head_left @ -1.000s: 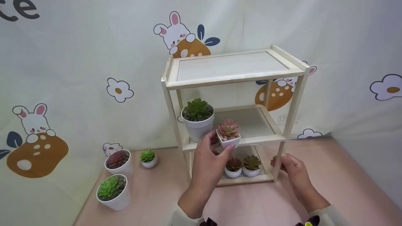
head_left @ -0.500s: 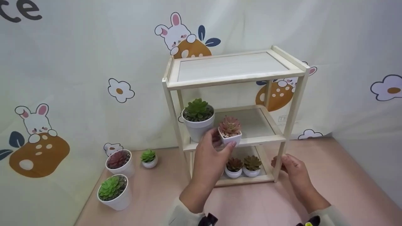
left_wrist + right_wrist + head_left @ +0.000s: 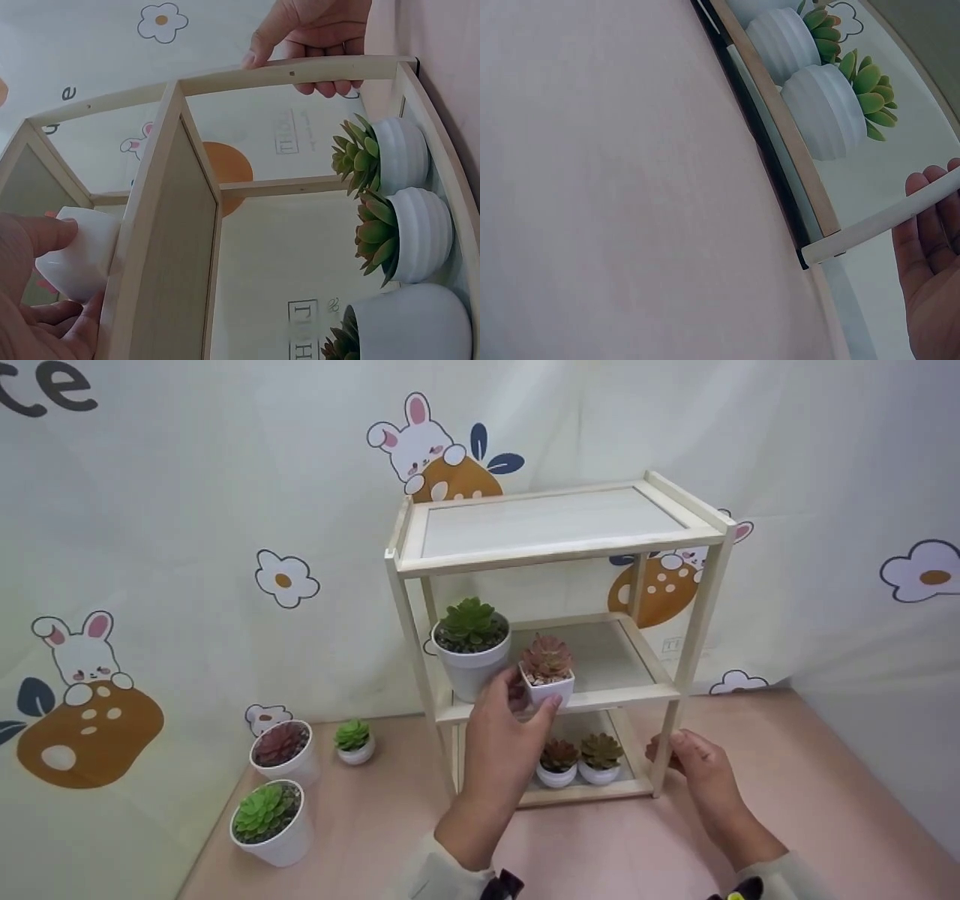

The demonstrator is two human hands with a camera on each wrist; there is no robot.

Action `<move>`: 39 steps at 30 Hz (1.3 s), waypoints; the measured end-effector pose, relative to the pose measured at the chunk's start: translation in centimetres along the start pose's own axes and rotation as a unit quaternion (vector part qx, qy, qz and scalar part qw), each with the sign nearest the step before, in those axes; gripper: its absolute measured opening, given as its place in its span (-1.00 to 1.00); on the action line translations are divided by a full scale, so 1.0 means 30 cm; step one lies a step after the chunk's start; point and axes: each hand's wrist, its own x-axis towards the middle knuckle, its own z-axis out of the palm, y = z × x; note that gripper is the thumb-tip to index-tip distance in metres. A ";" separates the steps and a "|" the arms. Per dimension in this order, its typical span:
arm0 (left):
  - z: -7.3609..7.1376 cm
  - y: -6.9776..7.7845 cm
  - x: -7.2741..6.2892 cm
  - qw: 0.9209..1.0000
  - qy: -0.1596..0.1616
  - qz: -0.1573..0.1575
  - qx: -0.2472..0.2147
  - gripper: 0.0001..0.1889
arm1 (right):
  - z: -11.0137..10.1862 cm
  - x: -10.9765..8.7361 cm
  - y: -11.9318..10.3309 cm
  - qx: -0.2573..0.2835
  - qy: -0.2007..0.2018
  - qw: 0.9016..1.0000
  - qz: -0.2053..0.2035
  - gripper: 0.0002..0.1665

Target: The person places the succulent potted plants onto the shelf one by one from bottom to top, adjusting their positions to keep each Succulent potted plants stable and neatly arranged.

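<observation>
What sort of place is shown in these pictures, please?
Probably an indoor corner staged for display or filming: a bunny-printed backdrop, a pale pink surface, and a wooden shelf bearing potted succulents.

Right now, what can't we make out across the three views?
Head: the smooth white pot on the pale wooden-framed bottom shelf, hidden behind the left hand.
Left wrist: most of the pink rosette succulent, hidden by its square white pot.
Head: part of the right hand, behind the pale wooden front post.
Head: start of the large dark backdrop lettering, cut off by the left edge.
</observation>
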 end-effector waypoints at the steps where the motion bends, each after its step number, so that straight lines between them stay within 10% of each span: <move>1: 0.001 -0.001 0.000 1.000 0.003 0.003 0.002 -0.37 | 0.001 0.000 0.001 0.004 0.002 1.000 -0.001 -0.43; 25: 0.034 0.013 0.001 0.998 0.041 0.008 0.044 -0.39 | -0.002 0.003 0.003 0.004 0.005 1.000 0.007 -0.38; 39: 0.051 -0.012 0.008 0.985 0.105 0.100 0.089 -0.69 | 0.001 0.001 0.003 0.014 0.005 1.000 0.003 -0.40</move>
